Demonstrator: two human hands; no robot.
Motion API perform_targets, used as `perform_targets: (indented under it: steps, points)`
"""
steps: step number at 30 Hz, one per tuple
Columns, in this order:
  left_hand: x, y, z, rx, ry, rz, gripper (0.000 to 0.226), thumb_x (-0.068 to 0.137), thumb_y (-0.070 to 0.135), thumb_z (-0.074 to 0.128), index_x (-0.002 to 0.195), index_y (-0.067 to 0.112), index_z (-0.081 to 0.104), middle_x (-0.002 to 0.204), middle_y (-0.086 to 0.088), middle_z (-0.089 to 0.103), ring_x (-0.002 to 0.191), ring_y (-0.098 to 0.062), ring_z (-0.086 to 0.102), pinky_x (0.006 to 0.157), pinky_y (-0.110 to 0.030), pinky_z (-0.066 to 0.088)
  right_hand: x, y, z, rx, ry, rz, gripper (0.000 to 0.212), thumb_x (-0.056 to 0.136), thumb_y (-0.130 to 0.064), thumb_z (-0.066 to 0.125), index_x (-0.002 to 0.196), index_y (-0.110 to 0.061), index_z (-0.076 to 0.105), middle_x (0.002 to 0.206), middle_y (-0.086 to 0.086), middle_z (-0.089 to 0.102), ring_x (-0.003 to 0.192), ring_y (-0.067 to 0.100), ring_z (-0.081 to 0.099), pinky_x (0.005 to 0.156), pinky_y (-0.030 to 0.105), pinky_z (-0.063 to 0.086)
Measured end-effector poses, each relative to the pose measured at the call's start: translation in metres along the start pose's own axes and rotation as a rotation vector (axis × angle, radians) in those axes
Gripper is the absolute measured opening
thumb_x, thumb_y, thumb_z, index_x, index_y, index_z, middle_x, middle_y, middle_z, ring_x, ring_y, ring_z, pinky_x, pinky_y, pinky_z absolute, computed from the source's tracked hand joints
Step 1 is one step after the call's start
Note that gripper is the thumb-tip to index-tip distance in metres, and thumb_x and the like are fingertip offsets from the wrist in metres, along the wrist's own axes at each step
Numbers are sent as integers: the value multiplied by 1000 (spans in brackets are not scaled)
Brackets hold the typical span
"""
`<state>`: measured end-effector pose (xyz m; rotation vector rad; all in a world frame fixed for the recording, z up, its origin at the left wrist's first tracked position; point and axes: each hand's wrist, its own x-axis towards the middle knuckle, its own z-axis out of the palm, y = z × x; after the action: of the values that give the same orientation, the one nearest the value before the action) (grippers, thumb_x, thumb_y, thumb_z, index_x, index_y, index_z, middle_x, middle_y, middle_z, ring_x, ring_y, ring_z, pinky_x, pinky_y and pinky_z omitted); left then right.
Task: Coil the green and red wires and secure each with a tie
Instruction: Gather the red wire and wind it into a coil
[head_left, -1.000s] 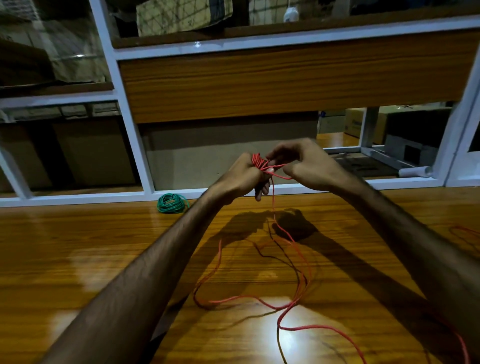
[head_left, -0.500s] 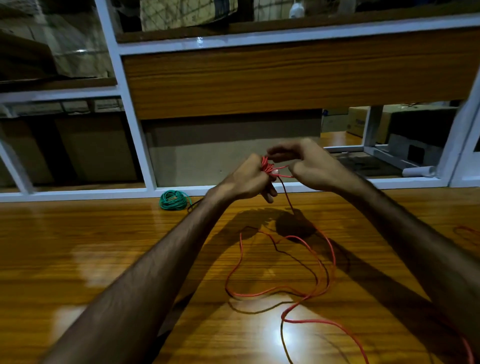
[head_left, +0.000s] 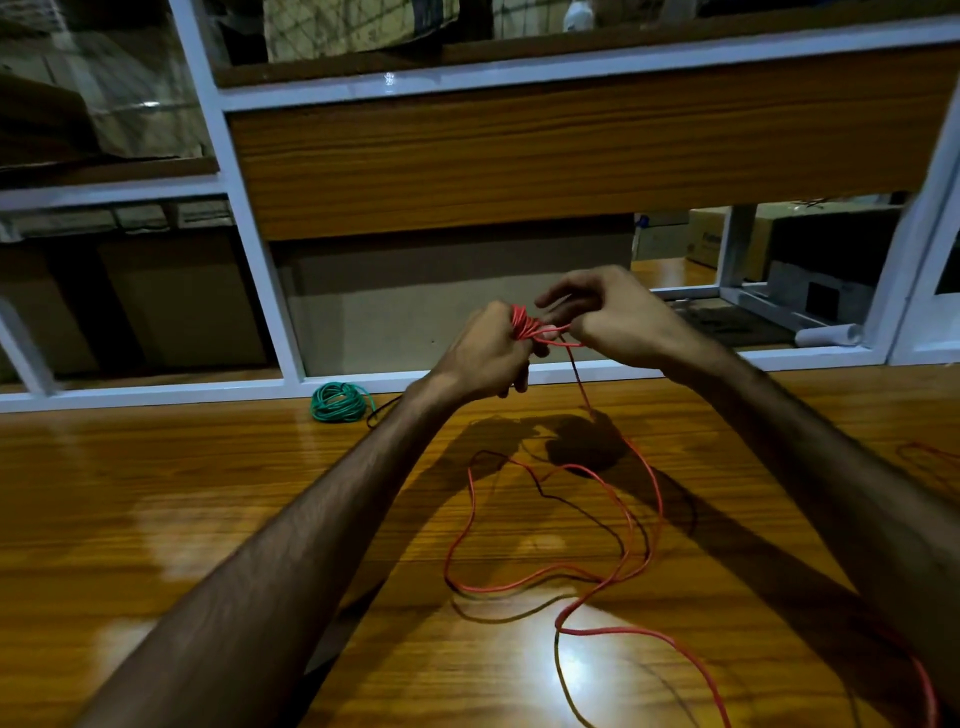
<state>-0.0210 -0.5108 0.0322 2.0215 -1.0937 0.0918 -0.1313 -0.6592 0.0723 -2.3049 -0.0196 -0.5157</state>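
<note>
The left hand (head_left: 488, 353) grips several turns of the red wire (head_left: 524, 323) wound on its fingers; the right hand (head_left: 618, 322) pinches the strand just beside.

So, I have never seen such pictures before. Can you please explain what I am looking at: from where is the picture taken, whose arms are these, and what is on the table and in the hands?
There is no machine here. A person wears one camera on the head, so you look forward and down along their own two bare arms.

The left hand has a small bundle of red wire wound round its fingers. The right hand pinches the same wire next to the bundle, probably to lay on another turn. From the hands, the wire drops to the wooden table and lies there in loose loops.

At the far edge of the table lies a green wire coil, already wound up. Whether a tie holds it, I cannot tell. Behind stands a white-framed shelf.
</note>
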Motion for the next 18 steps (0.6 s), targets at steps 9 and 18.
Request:
perform_targets:
  steps: [9,18]
  points:
    - [1,4,2,-268,-127,-22,19,101,-7,55,115,-15,66,102,-30,73,85,-26,78,78,-33,64,-2,1,2,50,-130,3,54,91,7,53,140,-16,54,133,0,64,121,8,58,78,19,43]
    - [-7,13,5,-332,-138,2,22,102,-6,54,120,-10,66,102,-17,76,90,-36,77,67,-40,66,2,10,1,17,-203,43,55,95,6,47,143,-21,52,124,-3,63,97,10,58,72,25,43]
